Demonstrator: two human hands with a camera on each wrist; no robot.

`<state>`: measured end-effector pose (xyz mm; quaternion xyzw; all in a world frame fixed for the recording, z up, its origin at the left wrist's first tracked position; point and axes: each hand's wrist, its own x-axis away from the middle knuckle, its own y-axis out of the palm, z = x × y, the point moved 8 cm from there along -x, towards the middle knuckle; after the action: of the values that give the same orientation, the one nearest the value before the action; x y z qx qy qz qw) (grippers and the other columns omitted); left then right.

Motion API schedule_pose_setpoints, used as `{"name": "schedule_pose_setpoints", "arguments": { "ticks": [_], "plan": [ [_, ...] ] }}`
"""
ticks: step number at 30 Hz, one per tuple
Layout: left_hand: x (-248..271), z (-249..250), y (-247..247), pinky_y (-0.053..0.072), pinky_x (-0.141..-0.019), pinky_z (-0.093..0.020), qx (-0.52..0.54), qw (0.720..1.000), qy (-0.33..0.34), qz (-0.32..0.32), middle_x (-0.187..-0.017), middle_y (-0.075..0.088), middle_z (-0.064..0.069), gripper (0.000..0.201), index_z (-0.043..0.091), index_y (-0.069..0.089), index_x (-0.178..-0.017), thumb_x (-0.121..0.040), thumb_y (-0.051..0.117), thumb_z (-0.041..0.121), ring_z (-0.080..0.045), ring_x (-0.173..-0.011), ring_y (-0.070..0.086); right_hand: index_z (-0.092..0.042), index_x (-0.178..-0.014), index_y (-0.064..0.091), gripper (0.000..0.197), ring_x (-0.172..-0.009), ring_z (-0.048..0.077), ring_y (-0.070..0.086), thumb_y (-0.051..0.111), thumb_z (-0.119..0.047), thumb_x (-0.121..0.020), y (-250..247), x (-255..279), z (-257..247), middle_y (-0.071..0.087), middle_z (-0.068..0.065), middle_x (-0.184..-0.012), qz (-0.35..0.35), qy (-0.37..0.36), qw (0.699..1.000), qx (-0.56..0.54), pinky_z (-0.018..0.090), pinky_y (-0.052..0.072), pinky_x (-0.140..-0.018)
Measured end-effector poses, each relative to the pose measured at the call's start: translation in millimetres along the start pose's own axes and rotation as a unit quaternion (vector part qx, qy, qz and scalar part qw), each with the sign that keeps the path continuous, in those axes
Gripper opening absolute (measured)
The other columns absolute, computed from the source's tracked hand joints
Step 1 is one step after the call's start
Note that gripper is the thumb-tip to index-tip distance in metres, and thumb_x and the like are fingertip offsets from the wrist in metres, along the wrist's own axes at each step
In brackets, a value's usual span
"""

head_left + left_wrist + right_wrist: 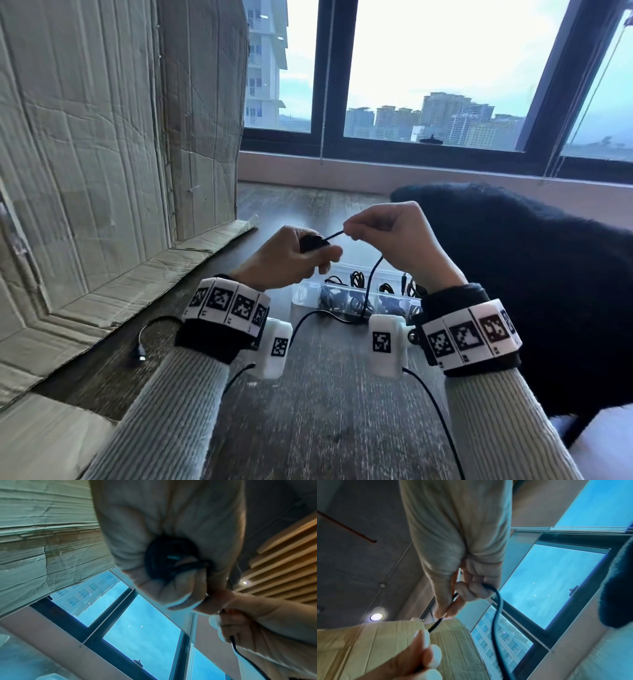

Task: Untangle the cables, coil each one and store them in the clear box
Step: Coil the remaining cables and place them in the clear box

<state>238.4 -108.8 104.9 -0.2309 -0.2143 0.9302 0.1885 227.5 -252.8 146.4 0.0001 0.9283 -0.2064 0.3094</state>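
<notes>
The left hand (164, 536) fills the upper middle of the frame, its fingers curled round a small black coil of cable (169, 559). At the lower right the right hand (243, 616) pinches the same cable's loose run, which trails down toward the bottom right corner.

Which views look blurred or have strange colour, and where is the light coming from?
Head view: daylight from the window, edges bent by the wide lens, mostly sharp. Left wrist view: blue-green tint, the coil in the left hand is soft. Right wrist view: same tint, the cable slightly smeared.
</notes>
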Motion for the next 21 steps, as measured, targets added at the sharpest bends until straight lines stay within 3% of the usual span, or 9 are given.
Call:
{"name": "schedule_pose_setpoints", "arguments": {
  "ticks": [3, 5, 7, 10, 13, 16, 19, 21],
  "plan": [
    [0, -2, -8, 0.041, -0.043, -0.020, 0.128, 0.990, -0.013, 0.062, -0.064, 0.065, 0.000, 0.022, 0.007, 0.063, -0.081, -0.095, 0.057, 0.023, -0.010, -0.048, 0.052, -0.014, -0.083, 0.074, 0.001, -0.051, 0.005, 0.052, 0.073, -0.014, -0.082, -4, 0, 11, 0.069, -0.005, -0.064, 0.028, 0.042, 0.998, -0.042, 0.017, 0.043, -0.053],
    [-1, 0, -8, 0.056, -0.058, -0.026, 0.220, 0.971, -0.020, 0.092, -0.075, 0.072, -0.009, 0.022, 0.002, 0.061, -0.087, -0.097, 0.052, 0.020, -0.019, -0.060, 0.067, -0.017, -0.080, 0.072, 0.005, -0.050, 0.010, 0.046, 0.071, -0.017, -0.084, 1, 0, 18, 0.068, -0.001, -0.064, 0.045, 0.065, 0.994, -0.078, 0.021, 0.040, -0.051],
    [-2, 1, -8, 0.060, -0.072, -0.033, 0.285, 0.950, -0.026, 0.122, -0.080, 0.074, -0.013, 0.023, 0.001, 0.059, -0.089, -0.099, 0.048, 0.019, -0.025, -0.074, 0.073, -0.012, -0.084, 0.070, 0.006, -0.049, 0.011, 0.045, 0.068, -0.016, -0.087, 10, -1, 26, 0.066, 0.002, -0.065, 0.057, 0.089, 0.988, -0.112, 0.024, 0.040, -0.053],
    [-5, -5, -15, 0.060, -0.076, -0.037, 0.289, 0.939, -0.024, 0.186, -0.086, 0.075, -0.009, 0.025, 0.003, 0.058, -0.089, -0.101, 0.044, 0.020, -0.022, -0.083, 0.073, -0.004, -0.100, 0.059, 0.015, -0.048, 0.010, 0.049, 0.064, -0.015, -0.090, 24, 1, 38, 0.062, 0.005, -0.066, 0.066, 0.143, 0.972, -0.173, 0.026, 0.045, -0.052],
    [-6, -10, -19, 0.060, -0.076, -0.034, 0.263, 0.937, -0.024, 0.230, -0.094, 0.073, -0.009, 0.027, -0.002, 0.058, -0.096, -0.102, 0.043, 0.020, -0.021, -0.088, 0.073, -0.010, -0.089, 0.053, 0.013, -0.046, 0.009, 0.049, 0.062, -0.018, -0.092, 37, 5, 45, 0.059, 0.004, -0.064, 0.048, 0.189, 0.963, -0.188, 0.022, 0.043, -0.044],
    [-3, -10, -29, 0.059, -0.068, -0.027, 0.287, 0.913, -0.001, 0.289, -0.077, 0.074, -0.001, 0.028, 0.000, 0.059, -0.091, -0.102, 0.041, 0.019, -0.016, -0.075, 0.073, -0.009, -0.083, 0.052, 0.018, -0.042, 0.009, 0.040, 0.055, -0.021, -0.096, 56, 14, 51, 0.052, 0.003, -0.060, -0.021, 0.250, 0.949, -0.193, 0.021, 0.036, -0.039],
    [-1, -3, -37, 0.059, -0.073, -0.040, 0.296, 0.906, 0.019, 0.302, -0.074, 0.073, -0.006, 0.031, 0.000, 0.053, -0.091, -0.103, 0.037, 0.024, -0.025, -0.079, 0.073, -0.010, -0.079, 0.053, 0.028, -0.039, 0.009, 0.032, 0.048, -0.030, -0.099, 82, 24, 49, 0.043, -0.001, -0.054, -0.126, 0.270, 0.932, -0.206, 0.019, 0.030, -0.038],
    [3, -3, -38, 0.059, -0.072, -0.049, 0.354, 0.884, 0.010, 0.305, -0.073, 0.065, -0.008, 0.031, 0.004, 0.050, -0.087, -0.103, 0.036, 0.026, -0.024, -0.075, 0.073, -0.013, -0.075, 0.057, 0.037, -0.038, 0.008, 0.030, 0.046, -0.037, -0.099, 97, 28, 43, 0.042, -0.004, -0.051, -0.198, 0.243, 0.936, -0.159, 0.018, 0.027, -0.039]
  ]
}}
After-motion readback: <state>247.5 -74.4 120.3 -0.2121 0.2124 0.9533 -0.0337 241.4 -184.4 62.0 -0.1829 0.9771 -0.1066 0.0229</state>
